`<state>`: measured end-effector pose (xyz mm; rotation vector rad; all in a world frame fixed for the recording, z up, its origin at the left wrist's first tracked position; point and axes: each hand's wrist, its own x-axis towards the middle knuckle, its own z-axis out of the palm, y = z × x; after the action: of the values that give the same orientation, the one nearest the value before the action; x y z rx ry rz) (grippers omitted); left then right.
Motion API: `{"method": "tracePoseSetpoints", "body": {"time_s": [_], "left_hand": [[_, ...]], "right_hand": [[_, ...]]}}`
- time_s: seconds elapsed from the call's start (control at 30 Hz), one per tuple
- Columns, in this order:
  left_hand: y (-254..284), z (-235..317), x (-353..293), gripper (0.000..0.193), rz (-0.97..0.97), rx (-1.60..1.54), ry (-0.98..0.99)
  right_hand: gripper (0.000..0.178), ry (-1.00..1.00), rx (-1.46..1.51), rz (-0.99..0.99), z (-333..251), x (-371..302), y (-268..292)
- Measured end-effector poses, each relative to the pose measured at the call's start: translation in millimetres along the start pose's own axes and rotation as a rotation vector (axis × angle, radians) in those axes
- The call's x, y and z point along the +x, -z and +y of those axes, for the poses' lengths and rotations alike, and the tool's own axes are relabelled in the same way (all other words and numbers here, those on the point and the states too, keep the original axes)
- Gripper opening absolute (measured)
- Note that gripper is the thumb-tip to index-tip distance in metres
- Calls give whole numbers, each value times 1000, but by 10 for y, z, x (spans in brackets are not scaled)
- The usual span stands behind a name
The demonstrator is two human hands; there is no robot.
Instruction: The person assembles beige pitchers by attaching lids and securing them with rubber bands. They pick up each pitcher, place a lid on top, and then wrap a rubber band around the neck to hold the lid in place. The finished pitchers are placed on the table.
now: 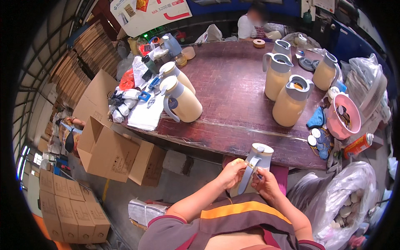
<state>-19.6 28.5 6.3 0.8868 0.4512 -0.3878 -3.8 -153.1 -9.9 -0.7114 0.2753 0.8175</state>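
A beige vacuum jug (266, 158) with a grey collar, handle and lid stands upright close to my body, below the table's near edge. My left hand (232, 174) is closed in a pinch at the jug's handle, on a thin yellowish string (251, 166). From the other side of the handle, my right hand (267, 184) pinches the same string, with a small dark bluish piece by its fingers. The string passes across the handle's upper part. Its ends are too fine to make out, and my forearms and apron hide the jug's lower body.
On the dark red table (233, 83), several lidless jugs (292, 102) stand at right and two lidded ones (185, 104) at left. A pink basin (342, 116) and spray can (358, 146) sit right. Cartons (108, 150) and a plastic sack (333, 200) flank me. Another person (251, 26) sits opposite.
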Motion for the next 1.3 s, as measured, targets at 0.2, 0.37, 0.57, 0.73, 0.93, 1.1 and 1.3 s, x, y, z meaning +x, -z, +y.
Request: {"method": "tracePoseSetpoints", "body": {"time_s": [0.2,0.37,0.57,0.73,0.93,1.1,1.3], "left_hand": [[83,-103,64,20,-50,-136,-14],[97,38,-89,32,-184,-200,85],[128,98,-160,29,-66,100,-99],[118,111,-163,42,95,364,-243],[141,64,-118,42,199,603,-428],[111,65,-127,41,293,649,-424],[101,14,-78,37,262,676,-516]], "right_hand": [[18,263,-573,-21,-138,10,-86],[14,862,-906,217,-378,151,-59],[18,744,-1013,262,-85,222,326],[18,896,-1024,285,-43,165,441],[13,701,-828,277,-239,134,394],[15,665,-901,309,4,114,538],[15,683,-1033,329,-242,139,553]]}}
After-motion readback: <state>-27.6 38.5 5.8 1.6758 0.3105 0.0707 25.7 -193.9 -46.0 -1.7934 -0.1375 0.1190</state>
